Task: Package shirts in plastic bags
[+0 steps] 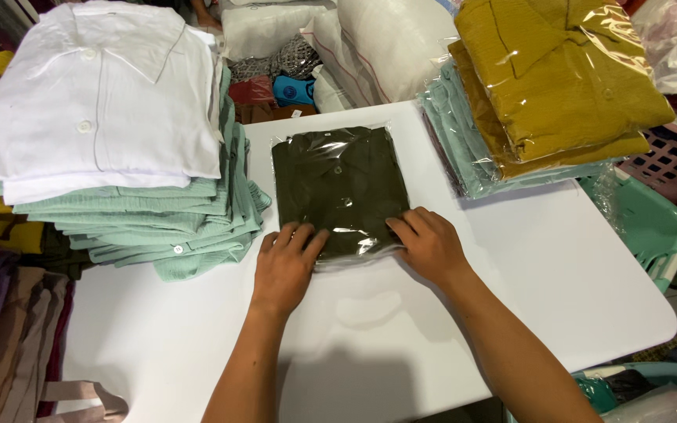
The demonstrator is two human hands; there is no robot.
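Both hands, left and right, spread flat, pressing bagged shirt mid-table, toward far edge. Slick plastic, so could probably slide or trap air if pushed unevenly.

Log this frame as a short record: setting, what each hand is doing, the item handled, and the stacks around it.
setting: white table seen from above, garments piled around
item handled: dark green folded shirt in a clear plastic bag, lying flat at mid-table
left hand: fingers pressed on the bag's near left corner
right hand: fingers pressed on the bag's near right corner
left stack: unbagged white shirts on mint green shirts
right stack: bagged mustard shirts on bagged mint shirts
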